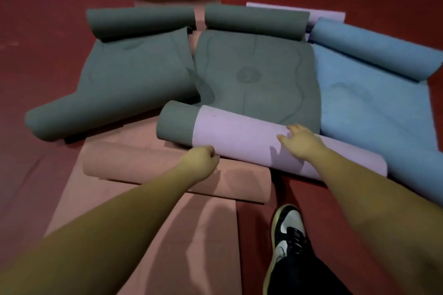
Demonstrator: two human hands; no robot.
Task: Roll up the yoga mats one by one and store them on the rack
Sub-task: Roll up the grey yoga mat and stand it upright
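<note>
Both hands (200, 158) (300, 140) on the smooth lilac cylindrical rolled mat (251, 141).

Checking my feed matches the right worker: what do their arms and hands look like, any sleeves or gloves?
Both forearms are bare, with no sleeves showing. The left hand and right hand wear no gloves, and no watch, rings or bands are visible.

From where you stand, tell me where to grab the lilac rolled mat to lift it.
Grip the lilac rolled mat round its middle, both hands spread apart, coming from the near side. It lies as a long tube across the other mats, so an end grip would probably let it sag or unroll. The right hand rests on top already; the left hand is at its near edge.
</note>
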